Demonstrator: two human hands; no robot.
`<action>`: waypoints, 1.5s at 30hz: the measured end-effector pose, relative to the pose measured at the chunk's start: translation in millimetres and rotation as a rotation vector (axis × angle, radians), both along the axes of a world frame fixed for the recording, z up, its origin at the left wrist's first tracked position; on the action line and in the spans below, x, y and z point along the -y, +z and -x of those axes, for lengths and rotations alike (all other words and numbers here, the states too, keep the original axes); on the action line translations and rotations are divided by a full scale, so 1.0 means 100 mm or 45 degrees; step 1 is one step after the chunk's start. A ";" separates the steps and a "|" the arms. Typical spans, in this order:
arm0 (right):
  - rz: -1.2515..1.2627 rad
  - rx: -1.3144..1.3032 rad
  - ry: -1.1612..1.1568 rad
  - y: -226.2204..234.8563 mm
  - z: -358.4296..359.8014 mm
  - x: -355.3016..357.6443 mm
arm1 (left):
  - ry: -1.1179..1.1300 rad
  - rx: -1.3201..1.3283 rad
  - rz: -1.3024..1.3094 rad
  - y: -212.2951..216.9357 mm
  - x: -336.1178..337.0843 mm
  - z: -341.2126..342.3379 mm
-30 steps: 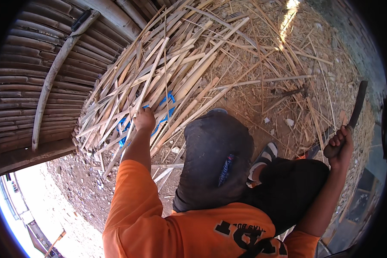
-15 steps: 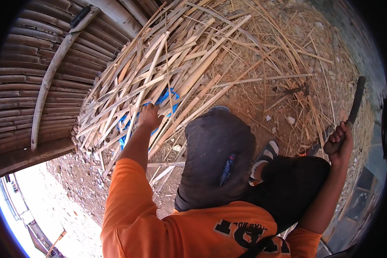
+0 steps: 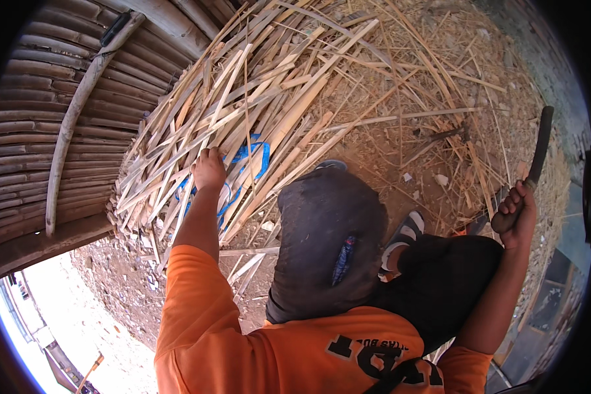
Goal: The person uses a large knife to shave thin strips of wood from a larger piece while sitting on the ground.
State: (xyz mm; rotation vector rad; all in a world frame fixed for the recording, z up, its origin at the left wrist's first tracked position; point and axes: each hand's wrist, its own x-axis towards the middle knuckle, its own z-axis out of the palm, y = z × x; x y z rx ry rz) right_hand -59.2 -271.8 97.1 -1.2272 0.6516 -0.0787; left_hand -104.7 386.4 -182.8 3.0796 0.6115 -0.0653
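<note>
My left hand [image 3: 208, 171] is in the pile of pale split bamboo strips [image 3: 289, 125], its fingers curled down over a bamboo strip [image 3: 224, 98]; the fingertips are hidden. Just right of this hand, a loose blue plastic strap [image 3: 262, 157] loops among the strips, partly covered by them. Off to the right, beside my knee, my right hand [image 3: 517, 213] is wrapped round a long, dark, slightly curved tool [image 3: 540, 148] like a machete. Its narrow end points up and away, and its thick rounded end sticks out below the fist.
A bamboo-slat wall [image 3: 26, 151] with a pole [image 3: 79, 111] across it stands at the left. My bent leg in dark trousers [image 3: 331, 230] is between my hands, and my sandalled foot [image 3: 404, 240] rests on the dirt. Shavings [image 3: 453, 72] litter the ground at the far right.
My left hand has moved slightly left, off the blue strap, and its spread fingers have curled onto the strips. The right hand still holds the dark tool, nearly unmoved.
</note>
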 end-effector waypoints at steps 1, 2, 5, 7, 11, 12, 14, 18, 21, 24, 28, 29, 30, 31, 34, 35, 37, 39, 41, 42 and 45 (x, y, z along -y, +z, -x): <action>-0.006 0.000 -0.028 0.00 -0.01 -0.01 | -0.020 0.085 0.041 0.05 -0.08 -0.06; -0.005 0.003 0.000 0.01 -0.02 -0.03 | -0.002 0.101 0.104 0.11 -0.15 -0.11; -0.007 0.019 0.059 0.05 0.00 -0.07 | -0.078 0.267 0.173 0.24 -0.35 -0.22; -0.020 0.034 0.073 0.06 0.00 -0.09 | -0.113 0.374 0.173 0.34 -0.41 -0.30; -0.022 0.027 0.056 0.05 0.01 -0.08 | 0.032 0.366 0.119 0.54 -0.51 -0.45; -0.022 0.024 0.048 0.04 0.00 -0.07 | 0.112 0.300 0.067 0.52 -0.59 -0.46; -0.011 0.013 0.033 0.03 0.01 -0.05 | 0.289 0.233 -0.086 0.51 -0.54 -0.44; 0.006 -0.006 0.037 0.03 -0.01 -0.05 | 0.328 -0.163 0.088 0.29 -0.41 -0.30; 0.032 -0.022 0.048 0.04 -0.04 -0.10 | 0.247 0.045 0.086 -0.03 -0.36 -0.09; 0.037 -0.032 0.047 0.02 -0.04 -0.13 | 0.240 -0.073 -0.060 -0.15 -0.20 0.07; 0.038 -0.036 0.054 0.03 -0.04 -0.17 | 0.240 -0.020 -0.085 -0.18 -0.17 0.18; 0.039 -0.040 0.057 0.03 -0.03 -0.17 | 0.229 0.035 -0.099 -0.19 -0.21 0.19; 0.040 -0.046 0.058 0.03 -0.03 -0.16 | 0.207 0.061 -0.137 -0.20 -0.27 0.18; 0.043 -0.050 0.061 0.03 -0.04 -0.16 | 0.118 0.100 -0.148 -0.19 -0.33 0.12; 0.047 -0.056 0.055 0.01 -0.04 -0.14 | -0.067 0.137 -0.117 -0.07 -0.35 -0.18; 0.041 -0.054 0.064 -0.01 -0.05 -0.15 | -0.015 0.126 -0.124 -0.03 -0.32 -0.27; 0.033 -0.053 0.069 -0.01 -0.06 -0.16 | 0.076 0.102 -0.130 0.00 -0.28 -0.48; 0.045 -0.060 0.077 -0.01 -0.09 -0.20 | 0.124 0.060 -0.074 -0.04 -0.30 -0.62; 0.049 -0.058 0.077 -0.02 -0.09 -0.21 | 0.170 -0.040 -0.038 -0.04 -0.32 -0.74; 0.045 -0.052 0.083 -0.03 -0.09 -0.20 | 0.179 -0.044 -0.039 -0.04 -0.32 -0.75; 0.048 -0.044 0.094 -0.03 -0.08 -0.21 | 0.128 -0.056 -0.042 0.00 -0.34 -0.71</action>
